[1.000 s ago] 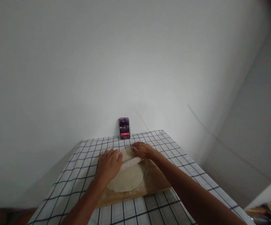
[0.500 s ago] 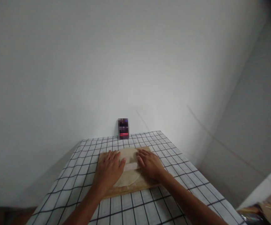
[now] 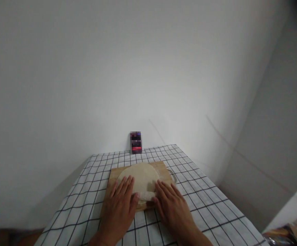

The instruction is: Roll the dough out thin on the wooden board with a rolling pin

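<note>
A pale, flattened round of dough (image 3: 142, 177) lies on a wooden board (image 3: 163, 169). Across its near part runs a light-coloured rolling pin (image 3: 146, 196), with only its middle visible between my hands. My left hand (image 3: 121, 206) rests flat over the pin's left end, fingers stretched forward above the dough. On the other end lies my right hand (image 3: 173, 206), palm down with fingers extended. Both palms cover the pin's ends, and neither hand is wrapped round it.
A black-and-white checked cloth (image 3: 205, 198) covers the table. At its far edge a small dark box-like thing (image 3: 136, 142), blurred by pixelation, stands against the white wall (image 3: 138, 85). A loop handle (image 3: 173, 176) shows at the board's right side. Something shiny and brown (image 3: 289, 234) sits at the lower right.
Both hands have come back toward me, bringing the rolling pin from the middle of the dough to its near edge. More of the dough's far part now shows.
</note>
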Tool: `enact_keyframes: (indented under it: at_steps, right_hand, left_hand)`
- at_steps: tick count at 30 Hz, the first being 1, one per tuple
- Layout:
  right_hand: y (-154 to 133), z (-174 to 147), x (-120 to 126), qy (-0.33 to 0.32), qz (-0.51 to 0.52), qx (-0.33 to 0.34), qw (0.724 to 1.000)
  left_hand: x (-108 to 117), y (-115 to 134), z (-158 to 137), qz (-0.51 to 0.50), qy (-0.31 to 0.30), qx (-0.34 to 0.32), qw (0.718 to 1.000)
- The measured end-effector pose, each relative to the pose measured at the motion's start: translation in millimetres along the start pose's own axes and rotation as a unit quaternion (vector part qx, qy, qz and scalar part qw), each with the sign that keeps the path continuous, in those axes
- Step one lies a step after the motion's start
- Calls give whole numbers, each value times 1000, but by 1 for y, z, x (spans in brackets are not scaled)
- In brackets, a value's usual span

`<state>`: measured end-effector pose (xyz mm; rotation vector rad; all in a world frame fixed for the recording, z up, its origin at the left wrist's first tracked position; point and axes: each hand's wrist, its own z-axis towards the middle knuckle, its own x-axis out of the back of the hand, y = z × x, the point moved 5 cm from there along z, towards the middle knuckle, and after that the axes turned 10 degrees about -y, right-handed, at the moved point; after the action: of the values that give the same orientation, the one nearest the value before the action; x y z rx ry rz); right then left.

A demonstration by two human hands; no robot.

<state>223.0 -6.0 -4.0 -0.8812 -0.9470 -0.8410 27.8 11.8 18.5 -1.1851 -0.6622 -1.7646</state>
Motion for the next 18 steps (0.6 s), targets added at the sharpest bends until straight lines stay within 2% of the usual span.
enact_keyframes:
  at_steps: [4,11,15,18]
  right_hand:
    - [5,14,5,-4,-19,10,1000]
    - [27,100,13,-64,-19,-25,997]
    - [40,147,2,-109,-14,-94,989]
    - [46,176,-9,-141,-13,-103,984]
  left_hand:
    - [-2,-1,3,1,-2,2,1000]
    - [-15,-23,47,4,-57,52,997]
    - [-26,-46,77,2,-116,104,988]
    - [-33,-61,94,-7,-174,134,976]
